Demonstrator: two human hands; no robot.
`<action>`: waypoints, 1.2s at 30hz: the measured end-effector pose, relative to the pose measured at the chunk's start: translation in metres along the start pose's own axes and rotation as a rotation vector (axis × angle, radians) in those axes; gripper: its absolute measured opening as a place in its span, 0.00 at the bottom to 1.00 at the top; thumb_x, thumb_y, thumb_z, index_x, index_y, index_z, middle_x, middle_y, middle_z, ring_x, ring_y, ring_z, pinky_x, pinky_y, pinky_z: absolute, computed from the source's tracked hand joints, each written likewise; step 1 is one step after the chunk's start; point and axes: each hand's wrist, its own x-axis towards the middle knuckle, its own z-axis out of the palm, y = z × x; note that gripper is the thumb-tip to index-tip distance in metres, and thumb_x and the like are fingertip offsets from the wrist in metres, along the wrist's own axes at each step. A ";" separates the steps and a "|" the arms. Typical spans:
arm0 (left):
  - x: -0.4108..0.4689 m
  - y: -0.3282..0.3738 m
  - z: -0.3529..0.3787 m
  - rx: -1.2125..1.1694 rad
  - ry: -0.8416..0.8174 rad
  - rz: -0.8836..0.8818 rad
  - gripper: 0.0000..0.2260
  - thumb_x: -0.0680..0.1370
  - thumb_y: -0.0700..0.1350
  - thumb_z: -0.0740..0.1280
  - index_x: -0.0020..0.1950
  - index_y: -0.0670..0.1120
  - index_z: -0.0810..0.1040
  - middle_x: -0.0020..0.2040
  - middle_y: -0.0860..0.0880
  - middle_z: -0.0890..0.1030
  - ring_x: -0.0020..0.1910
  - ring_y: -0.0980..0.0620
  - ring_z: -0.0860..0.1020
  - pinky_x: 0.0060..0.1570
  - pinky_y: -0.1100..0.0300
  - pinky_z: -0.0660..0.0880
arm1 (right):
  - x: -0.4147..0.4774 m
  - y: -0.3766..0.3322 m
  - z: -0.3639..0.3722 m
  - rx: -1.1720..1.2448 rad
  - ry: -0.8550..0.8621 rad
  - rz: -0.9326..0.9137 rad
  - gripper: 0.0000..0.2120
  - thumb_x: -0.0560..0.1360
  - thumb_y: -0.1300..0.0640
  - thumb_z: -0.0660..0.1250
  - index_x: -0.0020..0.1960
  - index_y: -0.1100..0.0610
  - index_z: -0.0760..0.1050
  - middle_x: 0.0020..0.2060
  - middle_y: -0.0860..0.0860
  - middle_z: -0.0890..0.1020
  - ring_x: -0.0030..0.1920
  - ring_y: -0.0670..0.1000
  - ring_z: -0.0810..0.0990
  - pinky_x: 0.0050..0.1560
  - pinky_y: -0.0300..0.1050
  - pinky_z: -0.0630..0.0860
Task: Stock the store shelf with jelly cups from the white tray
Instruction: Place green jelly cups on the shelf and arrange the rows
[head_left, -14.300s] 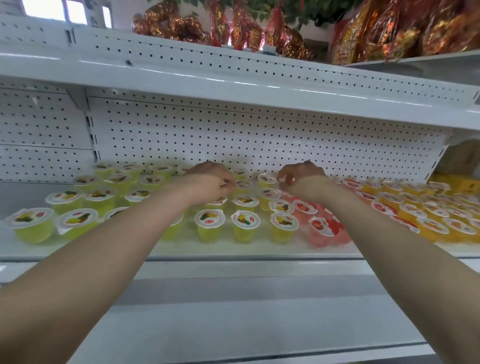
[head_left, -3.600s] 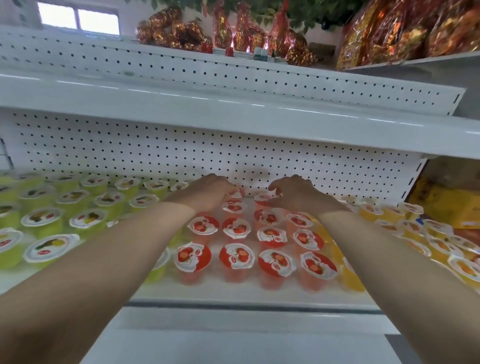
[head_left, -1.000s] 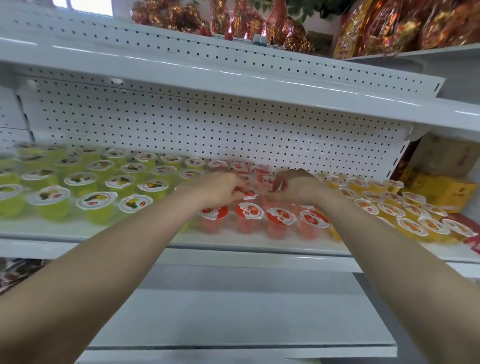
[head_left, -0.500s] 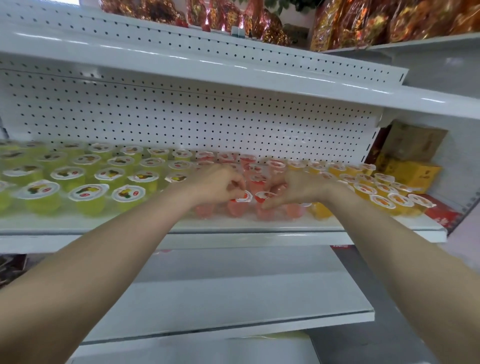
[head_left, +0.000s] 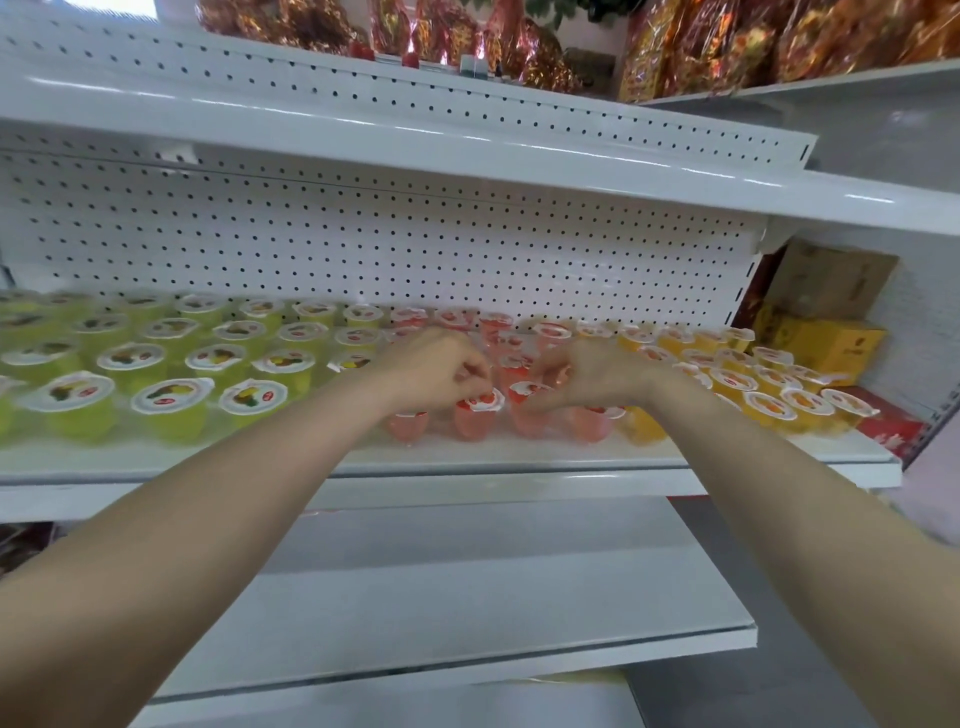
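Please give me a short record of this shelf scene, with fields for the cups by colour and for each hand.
Shelf: white, pegboard back
Green cups: left part
Red cups: middle
Orange cups: right part
Left hand: fingers curled at front red cups; hold unclear
Right hand: over front red cups; hold unclear

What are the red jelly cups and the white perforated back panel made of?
Red jelly cups: likely thin translucent plastic, pink contents showing through; printed film lids. White perforated back panel: probably painted sheet metal, regular punched holes, slight sheen.
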 end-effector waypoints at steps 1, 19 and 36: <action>0.003 0.001 -0.002 -0.002 0.017 -0.001 0.07 0.77 0.53 0.67 0.50 0.55 0.83 0.46 0.58 0.78 0.48 0.55 0.76 0.46 0.59 0.69 | 0.002 0.004 -0.005 0.037 0.032 -0.006 0.21 0.69 0.35 0.72 0.56 0.46 0.81 0.51 0.45 0.83 0.53 0.47 0.79 0.56 0.47 0.75; 0.120 -0.032 0.040 0.137 -0.109 -0.172 0.17 0.83 0.46 0.59 0.72 0.55 0.70 0.71 0.50 0.72 0.68 0.47 0.70 0.68 0.49 0.67 | 0.131 0.099 -0.020 -0.247 0.195 0.047 0.26 0.77 0.34 0.61 0.68 0.48 0.73 0.58 0.48 0.81 0.64 0.55 0.73 0.64 0.53 0.69; 0.129 -0.047 0.045 0.164 -0.155 -0.185 0.15 0.81 0.46 0.61 0.68 0.52 0.75 0.64 0.50 0.75 0.61 0.48 0.73 0.62 0.49 0.71 | 0.197 0.102 -0.009 -0.170 0.106 0.025 0.28 0.71 0.37 0.69 0.54 0.61 0.81 0.48 0.55 0.84 0.47 0.53 0.80 0.50 0.50 0.77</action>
